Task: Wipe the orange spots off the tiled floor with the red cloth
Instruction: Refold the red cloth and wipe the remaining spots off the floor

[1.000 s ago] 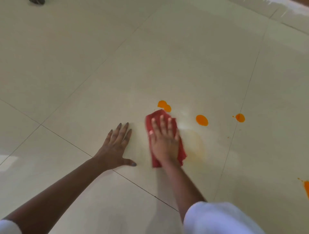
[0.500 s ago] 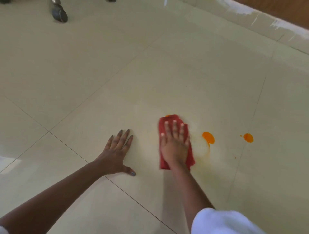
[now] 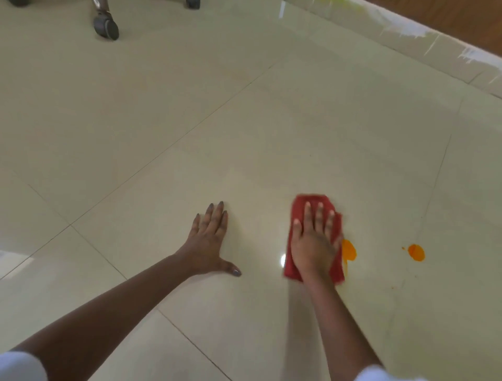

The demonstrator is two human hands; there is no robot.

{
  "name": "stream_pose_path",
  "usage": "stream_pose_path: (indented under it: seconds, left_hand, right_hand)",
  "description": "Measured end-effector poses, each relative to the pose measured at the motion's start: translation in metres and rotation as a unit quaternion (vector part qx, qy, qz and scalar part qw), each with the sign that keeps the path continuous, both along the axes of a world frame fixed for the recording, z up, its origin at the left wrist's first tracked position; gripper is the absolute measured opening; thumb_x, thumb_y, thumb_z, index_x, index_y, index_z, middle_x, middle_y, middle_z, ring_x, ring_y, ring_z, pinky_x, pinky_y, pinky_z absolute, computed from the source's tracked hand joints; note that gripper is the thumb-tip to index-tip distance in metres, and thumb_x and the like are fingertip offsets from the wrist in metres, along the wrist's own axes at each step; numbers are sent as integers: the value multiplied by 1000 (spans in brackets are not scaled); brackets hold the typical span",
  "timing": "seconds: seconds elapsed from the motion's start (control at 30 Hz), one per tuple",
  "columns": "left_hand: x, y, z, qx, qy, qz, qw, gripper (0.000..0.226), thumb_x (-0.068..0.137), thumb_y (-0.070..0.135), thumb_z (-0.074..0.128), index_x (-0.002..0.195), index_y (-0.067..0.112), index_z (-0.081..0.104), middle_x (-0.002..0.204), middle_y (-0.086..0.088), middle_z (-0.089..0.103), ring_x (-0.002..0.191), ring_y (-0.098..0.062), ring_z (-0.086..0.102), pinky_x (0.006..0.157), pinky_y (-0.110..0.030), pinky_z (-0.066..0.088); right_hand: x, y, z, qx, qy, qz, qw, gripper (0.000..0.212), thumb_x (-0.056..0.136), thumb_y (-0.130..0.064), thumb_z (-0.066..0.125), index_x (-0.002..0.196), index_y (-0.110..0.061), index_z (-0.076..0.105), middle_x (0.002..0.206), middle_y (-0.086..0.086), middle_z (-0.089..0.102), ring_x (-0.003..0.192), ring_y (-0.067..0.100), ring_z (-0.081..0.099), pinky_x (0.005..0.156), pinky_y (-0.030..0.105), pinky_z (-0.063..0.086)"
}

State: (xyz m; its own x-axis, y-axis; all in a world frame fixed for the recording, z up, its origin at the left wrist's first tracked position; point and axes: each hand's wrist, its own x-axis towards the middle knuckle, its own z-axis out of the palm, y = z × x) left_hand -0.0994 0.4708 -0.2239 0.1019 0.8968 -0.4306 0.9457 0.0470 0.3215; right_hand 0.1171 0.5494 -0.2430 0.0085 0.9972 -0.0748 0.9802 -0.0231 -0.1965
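Note:
My right hand (image 3: 315,242) lies flat with spread fingers on the folded red cloth (image 3: 301,206), pressing it to the cream tiled floor (image 3: 244,130). An orange spot (image 3: 349,250) with a short downward smear touches the cloth's right edge. A second, rounder orange spot (image 3: 416,252) sits farther right, near a tile joint, with tiny specks around it. My left hand (image 3: 209,239) rests palm down on the floor to the left of the cloth, fingers apart, holding nothing.
A chair caster wheel (image 3: 106,27) stands at the top left, with another wheel (image 3: 193,3) at the top edge. A tiled skirting (image 3: 407,46) with white paint marks runs along the upper right, below a brown wall.
The cloth under my right hand has passed over the two joined orange spots, which no longer show. It now reaches the middle spot, smeared at its edge. My left hand stayed put.

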Motion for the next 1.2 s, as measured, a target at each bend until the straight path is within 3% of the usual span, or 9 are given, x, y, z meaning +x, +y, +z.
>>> stream_pose_path:
  seconds: [0.1, 0.23, 0.33, 0.47, 0.57, 0.67, 0.87, 1.0, 1.2]
  left_hand:
    - [5, 2, -2, -3, 6, 10, 1000, 152, 25, 100, 12, 138, 4, -23, 140, -6, -41, 130, -25, -38, 106, -42, -20]
    - [3, 2, -6, -2, -1, 8, 1000, 143, 27, 100, 11, 127, 9, -34, 140, -5, -43, 127, -23, -41, 106, -40, -22]
    - [1, -1, -6, -2, -3, 11, 1000, 141, 29, 100, 15, 126, 11, -36, 137, -1, -46, 126, -19, -44, 106, -39, -23]
    - [3, 0, -3, -1, -1, 13, 1000, 139, 31, 98, 16, 126, 10, -35, 136, 0, -48, 124, -16, -46, 106, -40, -22]
    - [5, 1, -1, 2, -2, 11, 1000, 140, 28, 99, 9, 128, 9, -32, 135, -2, -47, 119, -11, -50, 105, -40, -22]
    - [2, -1, -2, 13, -27, 10, 1000, 139, 34, 100, 17, 131, 10, -26, 139, -2, -42, 123, -10, -46, 108, -40, -19]
    - [-46, 7, 8, 6, -6, 68, 998, 148, 31, 101, 18, 140, 8, -18, 139, -4, -39, 131, -19, -32, 110, -36, -10]
    - [-53, 12, 8, -30, 6, 61, 998, 149, 25, 101, 10, 133, 6, -27, 135, -4, -45, 127, -21, -38, 107, -39, -16]
    - [-53, 12, 9, -28, -8, 71, 997, 144, 24, 101, 9, 129, 9, -30, 135, -1, -46, 127, -20, -40, 106, -36, -20]
  right_hand:
    - [-22, -60, 0, 24, 22, 20, 999, 54, 89, -39, 31, 138, -21, 44, 146, 7, 42, 136, 31, 34, 104, 57, 25]
    - [-73, -19, 1, 4, 17, 199, 980, 53, 96, -42, 24, 148, -29, 18, 157, -2, 12, 145, 24, 5, 114, 51, 4]
    - [-45, 51, 0, -42, -14, 108, 993, 54, 98, -42, 21, 149, -32, 6, 159, -3, -1, 145, 22, -7, 113, 50, 0]
    - [-14, 13, 1, 40, -2, -36, 999, 54, 94, -37, 27, 145, -23, 30, 153, 7, 27, 142, 31, 20, 107, 60, 19]
    - [-67, -42, 1, 0, 34, 92, 995, 54, 90, -38, 32, 140, -20, 41, 147, 8, 39, 137, 32, 32, 103, 60, 28]
    - [-104, 5, 4, -15, 36, 235, 971, 53, 97, -42, 23, 148, -29, 18, 157, -1, 12, 145, 26, 3, 112, 55, 5]
    - [-43, 69, 3, -41, 3, 12, 999, 55, 98, -42, 19, 149, -30, 2, 158, 2, -8, 144, 24, -9, 112, 53, -1]
    - [-47, 88, 9, -63, -15, -33, 997, 55, 99, -41, 16, 149, -31, -3, 158, 4, -11, 144, 26, -12, 113, 56, -1]
    - [-131, 60, 12, -55, 15, 261, 964, 52, 98, -41, 18, 148, -36, 3, 158, -1, -5, 144, 22, -11, 113, 53, -4]
